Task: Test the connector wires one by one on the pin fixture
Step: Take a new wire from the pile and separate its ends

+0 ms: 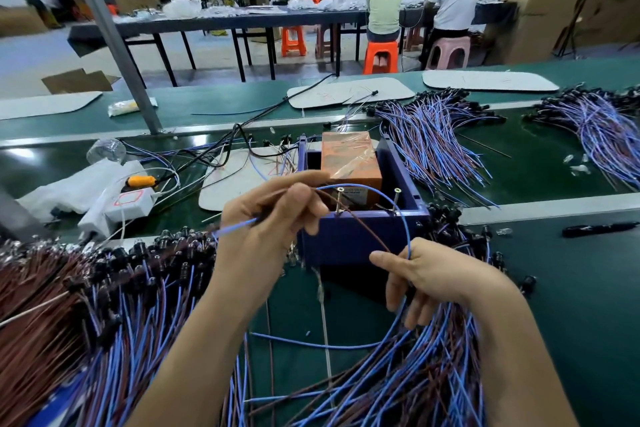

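A blue box fixture (pixel 360 236) sits mid-table with an orange block (pixel 349 163) inside and two upright screw pins (pixel 340 199) (pixel 396 201) at its front edge. My left hand (pixel 273 218) pinches the ends of one connector wire's blue (pixel 391 199) and brown (pixel 367 227) leads just left of the pins. The blue lead arcs over the pins down to my right hand (pixel 426 274), which grips the wire in front of the box. A pile of wires (pixel 398 374) lies under my right hand.
A large heap of brown and blue wires (pixel 86 305) lies at the left, more bundles (pixel 433 135) (pixel 595 125) at the back right. A white power strip with an orange plug (pixel 133 194) sits left of the fixture. A black pen (pixel 599 229) lies right. People sit at a far table.
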{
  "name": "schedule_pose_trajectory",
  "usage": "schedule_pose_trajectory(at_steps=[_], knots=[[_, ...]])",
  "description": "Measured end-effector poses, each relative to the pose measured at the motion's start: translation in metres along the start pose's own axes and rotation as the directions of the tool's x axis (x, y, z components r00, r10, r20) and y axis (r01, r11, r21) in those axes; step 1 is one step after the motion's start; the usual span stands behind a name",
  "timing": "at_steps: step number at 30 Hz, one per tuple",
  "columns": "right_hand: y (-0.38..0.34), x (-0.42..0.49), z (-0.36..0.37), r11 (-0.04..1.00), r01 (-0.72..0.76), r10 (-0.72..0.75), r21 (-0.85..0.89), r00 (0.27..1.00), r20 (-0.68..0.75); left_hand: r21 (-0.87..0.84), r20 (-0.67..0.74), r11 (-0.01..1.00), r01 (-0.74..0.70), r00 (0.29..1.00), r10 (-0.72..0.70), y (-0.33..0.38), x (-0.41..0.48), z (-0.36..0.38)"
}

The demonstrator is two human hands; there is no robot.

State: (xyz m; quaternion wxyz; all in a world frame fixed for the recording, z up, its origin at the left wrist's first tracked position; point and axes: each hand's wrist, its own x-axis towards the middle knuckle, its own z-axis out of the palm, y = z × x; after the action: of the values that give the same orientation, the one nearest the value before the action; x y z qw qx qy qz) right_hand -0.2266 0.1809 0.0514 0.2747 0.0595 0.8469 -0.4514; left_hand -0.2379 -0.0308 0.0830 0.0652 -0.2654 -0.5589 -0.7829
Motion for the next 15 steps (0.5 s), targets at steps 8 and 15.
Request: schedule_pose_trajectory(at_steps=[8, 15], knots=[[-0.031, -0.031, 0.004, 0.966, 0.235, -0.256, -0.103, 0.914, -0.314, 0.239, 0.021, 0.946, 0.218, 0.973, -0.23, -0.007, -0.003, 0.005], [-0.059, -0.043, 0.025, 0.857, 0.515, -0.439, 0.026, 0.754, -0.489, 0.396, 0.261, 0.859, 0.324, 0.857, -0.444, -0.012, -0.009, 0.017]])
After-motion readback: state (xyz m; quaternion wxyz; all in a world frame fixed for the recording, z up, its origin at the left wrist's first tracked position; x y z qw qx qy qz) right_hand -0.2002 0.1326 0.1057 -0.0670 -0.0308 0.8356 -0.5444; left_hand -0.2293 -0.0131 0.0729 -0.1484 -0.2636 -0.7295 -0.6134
